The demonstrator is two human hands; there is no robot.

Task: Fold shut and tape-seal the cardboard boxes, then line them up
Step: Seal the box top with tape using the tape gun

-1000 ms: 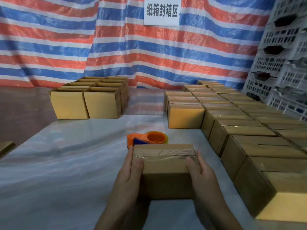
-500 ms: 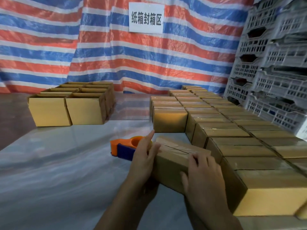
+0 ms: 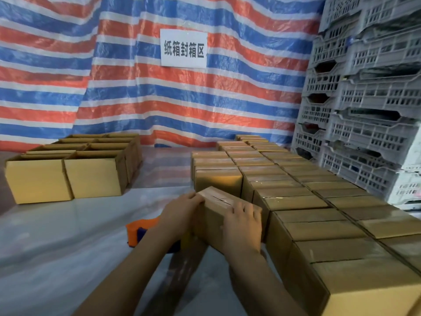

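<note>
A taped cardboard box (image 3: pixel 216 210) sits turned at an angle just in front of the left row of sealed boxes (image 3: pixel 296 201). My left hand (image 3: pixel 182 210) grips its left end. My right hand (image 3: pixel 242 226) lies over its near right side with fingers curled onto the taped top. The box's right corner touches the sealed row. Behind my left wrist lies the orange and blue tape dispenser (image 3: pixel 139 231), partly hidden by my forearm.
Several open, unsealed boxes (image 3: pixel 91 179) stand at the back left on the plastic-covered table (image 3: pixel 57 258). Stacked grey plastic crates (image 3: pixel 369 99) rise at the right. A striped tarp with a white sign (image 3: pixel 183 48) hangs behind.
Both hands have carried the taped box away from me and to the right, up against the sealed rows, turning it at an angle. The tape dispenser now lies behind my left wrist.
</note>
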